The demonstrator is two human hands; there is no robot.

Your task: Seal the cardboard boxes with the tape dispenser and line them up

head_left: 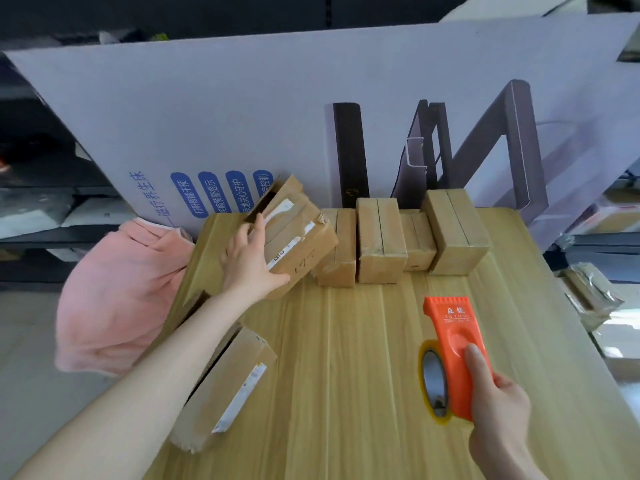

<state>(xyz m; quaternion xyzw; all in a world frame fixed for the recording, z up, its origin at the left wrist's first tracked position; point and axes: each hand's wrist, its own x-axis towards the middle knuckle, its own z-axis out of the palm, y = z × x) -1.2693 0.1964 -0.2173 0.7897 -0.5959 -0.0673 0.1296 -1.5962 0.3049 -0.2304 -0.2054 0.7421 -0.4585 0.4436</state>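
Gripping a tilted cardboard box (300, 233) in the left hand (250, 263), propped against the row of boxes (381, 244) at the back of the table (346, 344); clasping the orange tape dispenser (454, 348) in the right hand (497, 407), nearer the front. Could knock that row askew if released while leaning

single head view, looking forward-down, close over table (346, 341)

The left hand (249, 263) grips a tilted box (301, 233), arm stretched forward. The right hand (498, 410) grips the tape dispenser (450, 337), thumb on top.
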